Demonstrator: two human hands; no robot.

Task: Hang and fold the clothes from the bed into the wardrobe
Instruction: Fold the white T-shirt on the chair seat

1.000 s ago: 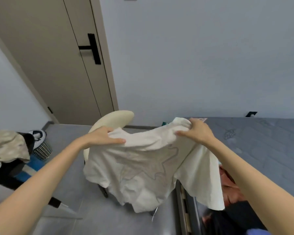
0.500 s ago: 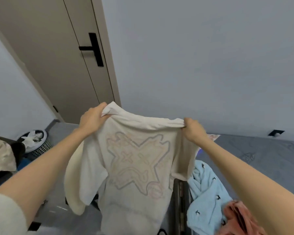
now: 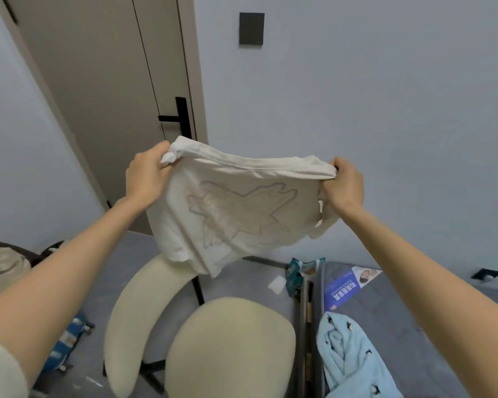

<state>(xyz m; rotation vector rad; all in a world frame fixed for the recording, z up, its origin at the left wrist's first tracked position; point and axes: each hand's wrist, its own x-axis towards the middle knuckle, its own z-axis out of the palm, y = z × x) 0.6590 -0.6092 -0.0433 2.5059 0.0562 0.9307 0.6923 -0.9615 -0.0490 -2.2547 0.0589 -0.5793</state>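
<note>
The cream T-shirt [image 3: 233, 214] has swung up, billowing. Left hand [image 3: 145, 175] and right hand [image 3: 344, 185] each grip bunched corners. A loose grip could drop it onto the chair [image 3: 230, 349].

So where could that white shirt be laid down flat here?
Bare: the cream chair seat below the shirt, and the grey mattress right of the booklet. Crowded: the mattress's near-left edge, under the blue garment.

Home bedroom. Grey bed [image 3: 385, 326] with a light blue garment [image 3: 348, 357] on it, cream chair [image 3: 230, 349] just beside, beige interior door [image 3: 112, 96] with black handle [image 3: 181, 117], plain painted walls.
</note>
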